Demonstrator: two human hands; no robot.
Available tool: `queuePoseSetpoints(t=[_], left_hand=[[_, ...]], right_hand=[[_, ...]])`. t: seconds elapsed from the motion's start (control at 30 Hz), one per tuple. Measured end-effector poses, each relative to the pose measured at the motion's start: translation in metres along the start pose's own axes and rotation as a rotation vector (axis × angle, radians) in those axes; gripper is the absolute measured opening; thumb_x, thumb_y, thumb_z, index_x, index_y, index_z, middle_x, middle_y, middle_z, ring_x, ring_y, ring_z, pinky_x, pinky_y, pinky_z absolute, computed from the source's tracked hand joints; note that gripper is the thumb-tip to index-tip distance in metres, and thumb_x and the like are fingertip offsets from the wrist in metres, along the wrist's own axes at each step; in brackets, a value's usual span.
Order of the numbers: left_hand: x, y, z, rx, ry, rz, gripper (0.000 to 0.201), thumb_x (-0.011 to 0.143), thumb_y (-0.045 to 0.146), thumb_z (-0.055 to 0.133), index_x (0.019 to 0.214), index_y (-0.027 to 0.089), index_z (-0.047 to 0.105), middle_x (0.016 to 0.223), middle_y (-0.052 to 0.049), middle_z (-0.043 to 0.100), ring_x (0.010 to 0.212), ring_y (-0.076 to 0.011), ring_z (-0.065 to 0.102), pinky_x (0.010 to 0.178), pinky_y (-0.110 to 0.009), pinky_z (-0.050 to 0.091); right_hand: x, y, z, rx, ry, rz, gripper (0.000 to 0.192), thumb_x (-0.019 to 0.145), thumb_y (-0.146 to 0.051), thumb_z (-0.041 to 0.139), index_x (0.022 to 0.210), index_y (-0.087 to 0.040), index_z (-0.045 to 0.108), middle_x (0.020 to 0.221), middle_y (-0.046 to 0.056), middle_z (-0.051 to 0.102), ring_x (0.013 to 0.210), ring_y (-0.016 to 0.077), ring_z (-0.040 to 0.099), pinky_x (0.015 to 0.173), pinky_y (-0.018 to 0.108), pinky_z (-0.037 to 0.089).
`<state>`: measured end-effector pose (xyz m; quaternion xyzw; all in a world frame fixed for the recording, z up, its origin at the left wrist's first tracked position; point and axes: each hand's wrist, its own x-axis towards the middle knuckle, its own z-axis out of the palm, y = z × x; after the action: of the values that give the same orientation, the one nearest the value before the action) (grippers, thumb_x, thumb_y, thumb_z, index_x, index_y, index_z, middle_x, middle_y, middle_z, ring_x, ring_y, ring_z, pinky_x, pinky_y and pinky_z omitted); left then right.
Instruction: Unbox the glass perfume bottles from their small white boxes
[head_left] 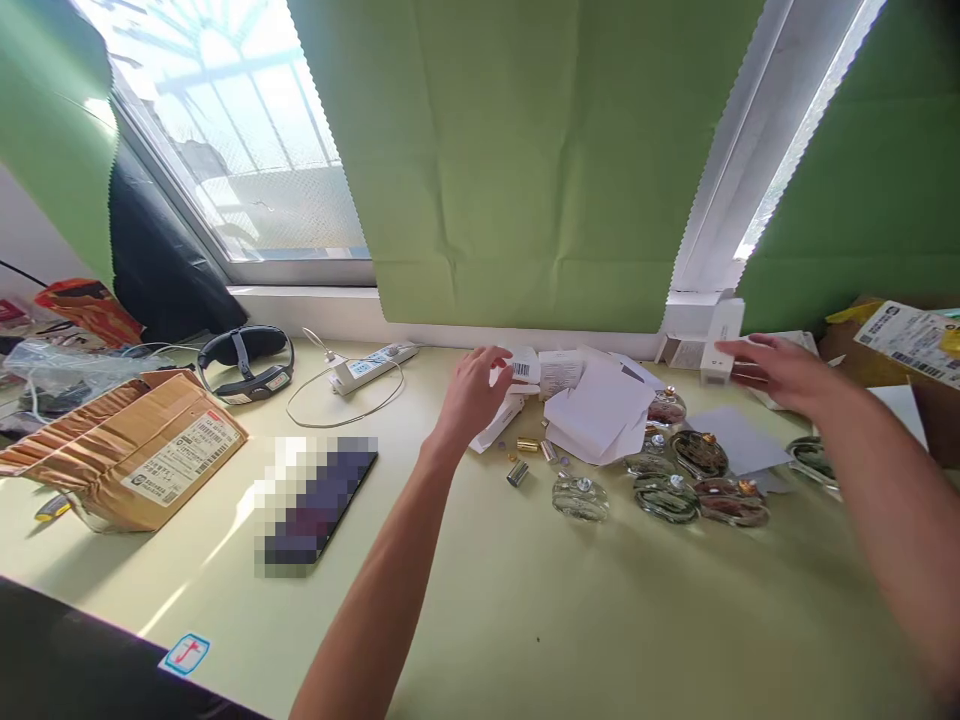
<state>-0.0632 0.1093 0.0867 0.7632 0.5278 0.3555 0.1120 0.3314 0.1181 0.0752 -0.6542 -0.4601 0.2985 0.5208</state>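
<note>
My left hand (480, 390) is over the desk with its fingers curled at a small white box with a barcode (525, 370); part of its grip is hidden. At the back right, my right hand (780, 372) has its fingers against an upright white box (724, 335). Between the hands lie folded white papers (600, 408). Several oval glass bottles stand in front and to the right, among them a clear bottle (580, 498) and a reddish bottle (733, 503). A gold cap (528, 444) and a silver cap (517, 473) lie near my left hand.
On the left are a phone (321, 508), a power strip (373, 368) with a white cable, a black-and-grey headset (247, 365) and a brown paper parcel (165, 455). A cardboard box (855, 345) sits at the far right. Green curtains (525, 170) hang behind the desk (540, 620).
</note>
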Motion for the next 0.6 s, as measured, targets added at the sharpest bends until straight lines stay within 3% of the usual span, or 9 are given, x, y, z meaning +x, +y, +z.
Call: queuePoseSetpoints(t=[0.1,0.17,0.23,0.33,0.47,0.6], left_hand=[[-0.013,0.040,0.019,-0.200,0.135,0.241,0.016,0.097,0.028,0.054,0.108,0.022,0.064,0.103,-0.005,0.068,0.095,-0.0175,0.064,0.089,-0.032,0.051],[-0.026,0.065,0.034,-0.217,0.152,0.478,0.022,0.097,0.033,0.059,0.115,0.022,0.062,0.111,-0.007,0.067,0.105,-0.0196,0.063,0.093,-0.034,0.052],[-0.036,0.080,0.048,-0.193,0.200,0.627,0.030,0.095,0.037,0.061,0.120,0.020,0.059,0.118,-0.010,0.065,0.112,-0.0219,0.061,0.097,-0.038,0.051],[-0.042,0.082,0.057,-0.195,0.306,0.687,0.027,0.096,0.034,0.060,0.120,0.021,0.058,0.115,-0.010,0.066,0.108,-0.0207,0.063,0.095,-0.038,0.053],[-0.039,0.072,0.058,-0.196,0.442,0.705,0.024,0.095,0.028,0.062,0.118,0.022,0.058,0.109,-0.009,0.065,0.102,-0.0189,0.063,0.089,-0.035,0.055],[-0.037,0.067,0.062,-0.197,0.451,0.718,0.030,0.094,0.025,0.064,0.123,0.022,0.057,0.110,-0.009,0.065,0.103,-0.0192,0.062,0.090,-0.035,0.054]], right_hand=[[-0.048,-0.016,0.007,0.299,-0.186,-0.029,0.022,0.089,-0.046,0.060,0.099,-0.028,0.066,0.127,0.012,0.068,0.124,0.0273,0.062,0.093,0.040,0.057],[-0.079,-0.022,0.026,0.516,-0.301,-0.064,0.026,0.080,-0.049,0.069,0.100,-0.033,0.064,0.125,0.004,0.070,0.129,0.0273,0.058,0.096,0.044,0.057],[-0.102,-0.026,0.048,0.752,-0.407,-0.035,0.032,0.073,-0.042,0.078,0.101,-0.037,0.064,0.118,-0.001,0.073,0.127,0.0261,0.060,0.096,0.043,0.057],[-0.116,-0.031,0.074,0.888,-0.475,-0.003,0.030,0.074,-0.039,0.080,0.099,-0.040,0.064,0.109,-0.005,0.075,0.116,0.0220,0.066,0.087,0.035,0.061],[-0.117,-0.034,0.088,0.954,-0.509,0.000,0.022,0.078,-0.038,0.077,0.097,-0.039,0.066,0.108,-0.006,0.075,0.114,0.0181,0.067,0.086,0.029,0.062],[-0.115,-0.031,0.092,0.988,-0.520,0.006,0.025,0.078,-0.038,0.077,0.101,-0.037,0.067,0.108,-0.006,0.075,0.114,0.0187,0.067,0.088,0.031,0.062]])
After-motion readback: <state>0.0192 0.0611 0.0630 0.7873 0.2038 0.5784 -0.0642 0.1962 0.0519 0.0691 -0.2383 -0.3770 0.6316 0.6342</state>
